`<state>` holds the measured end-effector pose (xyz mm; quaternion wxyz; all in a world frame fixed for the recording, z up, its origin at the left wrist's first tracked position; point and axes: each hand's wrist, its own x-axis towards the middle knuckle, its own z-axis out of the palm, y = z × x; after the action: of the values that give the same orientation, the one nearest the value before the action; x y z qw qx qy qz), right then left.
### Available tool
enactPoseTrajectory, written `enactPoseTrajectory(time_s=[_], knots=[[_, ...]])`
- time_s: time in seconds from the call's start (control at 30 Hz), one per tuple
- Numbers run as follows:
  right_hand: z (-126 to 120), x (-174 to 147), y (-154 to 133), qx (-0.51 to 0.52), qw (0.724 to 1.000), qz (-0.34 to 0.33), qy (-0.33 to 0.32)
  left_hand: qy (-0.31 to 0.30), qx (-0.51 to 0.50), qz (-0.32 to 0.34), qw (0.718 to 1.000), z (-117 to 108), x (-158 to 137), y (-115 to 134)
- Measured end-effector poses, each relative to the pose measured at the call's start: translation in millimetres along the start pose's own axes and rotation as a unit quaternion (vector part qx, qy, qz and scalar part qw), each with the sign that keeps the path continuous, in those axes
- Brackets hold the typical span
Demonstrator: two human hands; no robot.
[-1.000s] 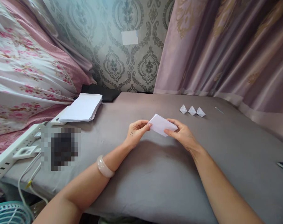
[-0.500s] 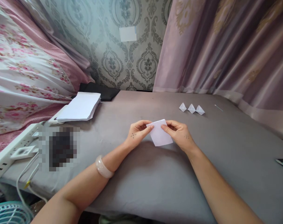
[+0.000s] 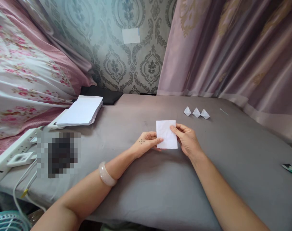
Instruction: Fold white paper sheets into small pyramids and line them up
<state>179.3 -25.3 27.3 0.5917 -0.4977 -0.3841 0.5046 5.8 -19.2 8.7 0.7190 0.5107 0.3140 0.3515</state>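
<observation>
A small, nearly square piece of folded white paper (image 3: pixel 166 134) is held up over the grey-covered table (image 3: pixel 146 192). My left hand (image 3: pixel 147 142) pinches its lower left edge, thumb on the front and fingers behind. At the upper right edge my right hand (image 3: pixel 186 138) grips the same paper, thumb on its face. Beyond my right hand, three small folded white paper shapes with pointed tops (image 3: pixel 196 112) sit in a row on the table. A pale bangle (image 3: pixel 106 174) circles my left wrist.
At the back left lies a stack of white paper (image 3: pixel 80 110), with a black flat item (image 3: pixel 109 95) behind it. A white power strip (image 3: pixel 23 144) with cables runs along the left edge, near a blurred-out dark object (image 3: pixel 62 155). A thin white stick (image 3: pixel 224 111) lies far right.
The paper has turned from a tilted position to nearly upright, facing me. My left hand has shifted down from its top corner to its lower left edge.
</observation>
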Motion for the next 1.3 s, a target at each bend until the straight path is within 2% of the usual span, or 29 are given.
enactPoseTrajectory(time_s=[0.23, 0.53, 0.63, 0.77, 0.83, 1.1, 1.3], knots=[[-1, 2, 0, 0.019, 0.999, 0.012, 0.027, -0.046, -0.006, -0.038, 0.998, -1, 0, -4], [-5, 6, 5, -0.001, 1.0, -0.005, 0.026, -0.085, -0.02, -0.041, 0.995, -1, -3, -4], [-6, 6, 5, -0.012, 1.0, -0.016, 0.016, -0.05, -0.002, -0.031, 0.998, -2, -1, -3], [-8, 7, 3, -0.039, 0.998, -0.043, -0.013, 0.056, 0.019, 0.073, 0.996, -5, 3, 0], [-8, 7, 2, -0.06, 0.996, -0.056, -0.023, 0.074, 0.043, 0.103, 0.991, -8, 5, -1], [-9, 6, -2, -0.113, 0.989, -0.097, -0.004, 0.031, 0.125, 0.075, 0.989, -14, 5, -5], [-13, 8, 0, -0.137, 0.981, -0.139, -0.014, 0.004, 0.12, 0.028, 0.992, -10, 4, -4]])
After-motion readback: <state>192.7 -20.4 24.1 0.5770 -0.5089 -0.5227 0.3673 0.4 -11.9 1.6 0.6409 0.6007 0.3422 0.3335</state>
